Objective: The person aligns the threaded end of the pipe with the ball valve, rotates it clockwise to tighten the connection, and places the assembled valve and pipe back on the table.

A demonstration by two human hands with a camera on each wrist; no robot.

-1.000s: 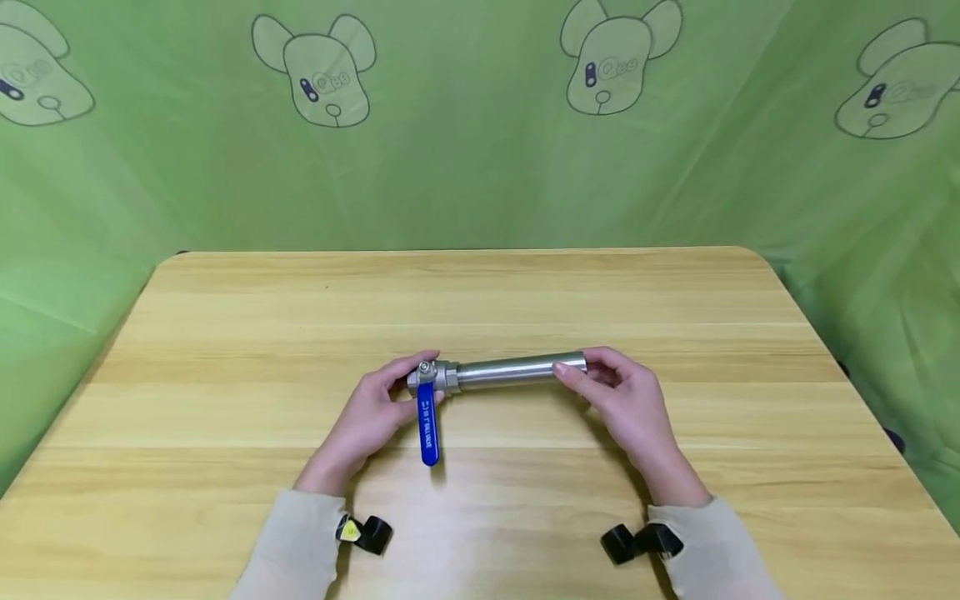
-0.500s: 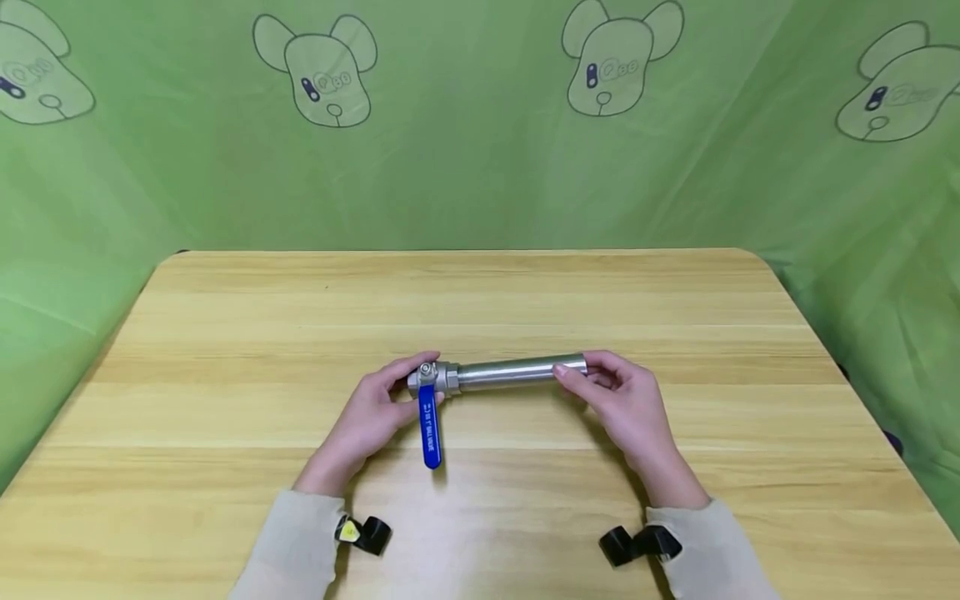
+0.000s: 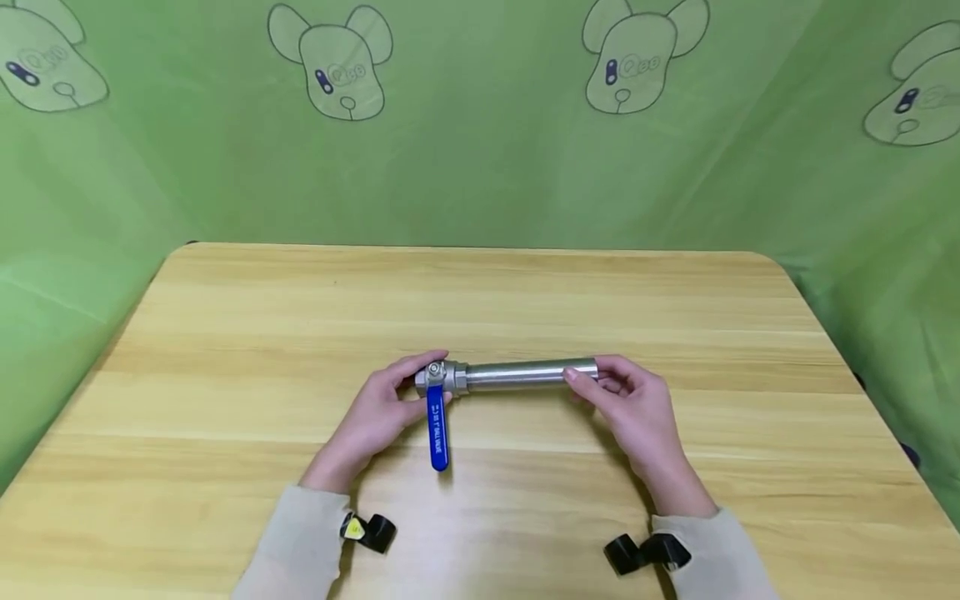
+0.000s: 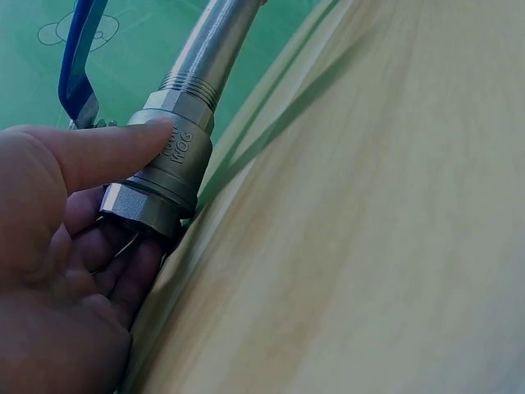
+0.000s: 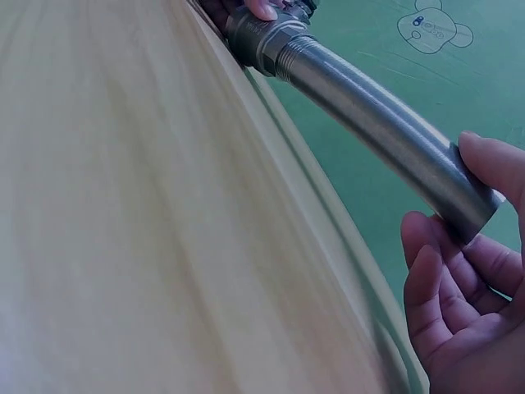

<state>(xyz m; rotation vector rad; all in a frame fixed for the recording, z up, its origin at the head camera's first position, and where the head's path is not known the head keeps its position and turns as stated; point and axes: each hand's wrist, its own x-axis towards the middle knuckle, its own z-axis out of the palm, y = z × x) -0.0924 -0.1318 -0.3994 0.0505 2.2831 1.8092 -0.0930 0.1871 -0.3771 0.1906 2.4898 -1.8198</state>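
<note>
Green cloth (image 3: 480, 183), printed with outlined cartoon animal heads, hangs beyond the hands, and a pale wood-grain surface (image 3: 480, 308) spreads beneath and around them. Between the two hands runs a joined metal piece: a ball valve (image 3: 454, 377) at the left hand (image 3: 382, 412) and a smooth pipe (image 3: 525, 374) reaching across to the right hand (image 3: 637, 408). The left hand grasps the valve, thumb laid along its body and the other fingers curled behind and below. A blue lever (image 3: 438, 429) with white lettering points from the valve back toward the person, crossing above the left thumb. Screw threads (image 4: 187, 89) show where pipe meets valve, nearer the left hand. The right hand pinches the pipe's other end between thumb and fingers. Behind each hand, a black device (image 3: 377, 533) sits at the cuff of a light sleeve (image 3: 292, 542).
</note>
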